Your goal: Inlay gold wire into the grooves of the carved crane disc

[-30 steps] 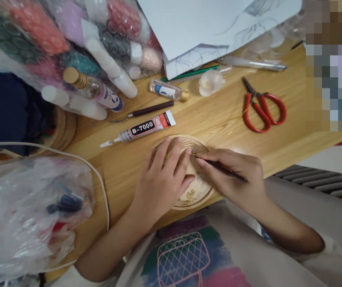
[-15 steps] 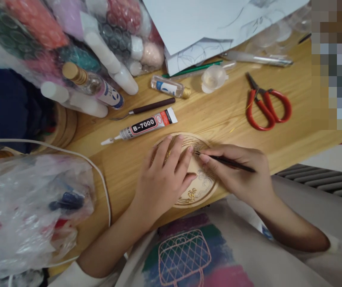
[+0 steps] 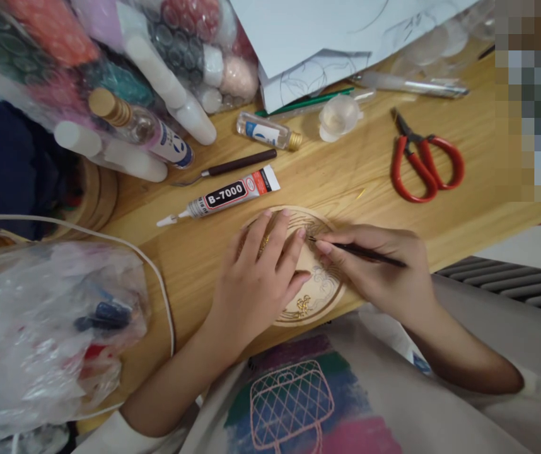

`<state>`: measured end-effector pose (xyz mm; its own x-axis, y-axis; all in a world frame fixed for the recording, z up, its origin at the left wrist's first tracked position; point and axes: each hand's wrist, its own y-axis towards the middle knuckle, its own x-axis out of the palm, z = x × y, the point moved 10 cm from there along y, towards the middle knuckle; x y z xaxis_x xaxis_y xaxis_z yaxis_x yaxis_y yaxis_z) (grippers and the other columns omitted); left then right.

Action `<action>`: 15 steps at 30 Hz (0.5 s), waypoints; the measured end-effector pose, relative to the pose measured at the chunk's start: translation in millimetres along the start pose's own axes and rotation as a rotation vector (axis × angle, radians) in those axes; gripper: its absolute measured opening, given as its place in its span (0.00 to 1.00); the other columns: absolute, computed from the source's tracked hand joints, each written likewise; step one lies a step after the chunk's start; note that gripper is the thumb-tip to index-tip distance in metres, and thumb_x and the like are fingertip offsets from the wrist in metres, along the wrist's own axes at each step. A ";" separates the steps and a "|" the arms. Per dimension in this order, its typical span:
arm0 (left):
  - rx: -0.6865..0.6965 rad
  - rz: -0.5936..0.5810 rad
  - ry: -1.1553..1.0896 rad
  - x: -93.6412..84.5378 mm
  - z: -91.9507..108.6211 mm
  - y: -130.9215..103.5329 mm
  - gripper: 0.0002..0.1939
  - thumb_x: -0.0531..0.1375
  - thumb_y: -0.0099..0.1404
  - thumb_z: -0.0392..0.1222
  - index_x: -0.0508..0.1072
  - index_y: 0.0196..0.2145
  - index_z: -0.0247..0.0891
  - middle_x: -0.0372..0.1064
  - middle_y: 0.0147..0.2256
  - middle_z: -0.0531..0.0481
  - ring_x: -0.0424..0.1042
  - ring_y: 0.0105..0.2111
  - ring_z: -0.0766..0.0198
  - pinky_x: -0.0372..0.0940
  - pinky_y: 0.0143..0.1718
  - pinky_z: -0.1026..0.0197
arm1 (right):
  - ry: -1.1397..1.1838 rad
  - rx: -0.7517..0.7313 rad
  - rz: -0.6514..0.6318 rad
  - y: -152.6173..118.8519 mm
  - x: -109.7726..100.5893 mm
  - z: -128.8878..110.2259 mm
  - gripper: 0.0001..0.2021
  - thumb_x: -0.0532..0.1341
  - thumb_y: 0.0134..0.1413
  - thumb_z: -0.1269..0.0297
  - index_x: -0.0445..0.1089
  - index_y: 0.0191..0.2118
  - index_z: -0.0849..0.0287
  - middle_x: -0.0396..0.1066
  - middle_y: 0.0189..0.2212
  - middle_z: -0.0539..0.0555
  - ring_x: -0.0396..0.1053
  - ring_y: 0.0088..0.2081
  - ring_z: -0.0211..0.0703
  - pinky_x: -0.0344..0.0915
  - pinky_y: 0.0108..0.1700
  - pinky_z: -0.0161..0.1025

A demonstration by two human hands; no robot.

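Note:
My left hand [image 3: 258, 277] lies with fingers spread on a round wooden board [image 3: 301, 313], pressing its left side against the table. Between my right thumb and fingers, my right hand [image 3: 384, 261] grips slim dark tweezers [image 3: 362, 251]. Their tip touches or hovers just over the board near my left index finger; which one I cannot tell. Drawn wave and cloud lines cover the board, and curled gold wire [image 3: 303, 306] sits near its lower edge. More gold wire shows between my left fingers; the rest there is hidden.
Beyond the board lie a B-7000 glue tube [image 3: 226, 194], a dark-handled hooked tool [image 3: 239, 162] and a small bottle [image 3: 268, 131]. Red-handled scissors [image 3: 424, 161] rest to the right, near a small plastic cup [image 3: 339, 118]. A white cable [image 3: 157, 268] and plastic bag [image 3: 48, 334] occupy the left.
The view has shifted very slightly. Both hands keep nearly the same place on the board, and the tweezers stay in my right hand with their tip at almost the same spot.

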<state>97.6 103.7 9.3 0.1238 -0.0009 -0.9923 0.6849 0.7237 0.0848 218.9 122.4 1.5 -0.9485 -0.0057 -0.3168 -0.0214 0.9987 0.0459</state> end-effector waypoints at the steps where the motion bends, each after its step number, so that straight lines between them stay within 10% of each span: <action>1: -0.001 0.002 -0.001 0.1 -0.1 0.0 0.24 0.58 0.71 0.49 0.71 0.58 0.31 0.66 0.61 0.34 0.66 0.60 0.40 0.63 0.56 0.43 | -0.004 0.002 0.000 -0.5 -0.3 0.2 0.06 0.68 0.53 0.74 0.79 0.36 0.56 0.82 0.34 0.50 0.80 0.33 0.39 0.78 0.37 0.32; 15: -0.004 -0.002 -0.007 -1.0 -1.2 -0.2 0.23 0.58 0.71 0.50 0.71 0.57 0.32 0.66 0.61 0.33 0.67 0.60 0.40 0.63 0.56 0.44 | -0.073 -0.102 -0.045 -2.7 1.5 -6.2 0.07 0.68 0.55 0.74 0.78 0.39 0.57 0.82 0.35 0.49 0.79 0.34 0.35 0.76 0.37 0.29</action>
<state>96.5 104.3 10.2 0.1270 -0.0072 -0.9919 0.6821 0.7266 0.0821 215.6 119.4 6.8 -0.9204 -0.0431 -0.3885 -0.0991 0.9872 0.1253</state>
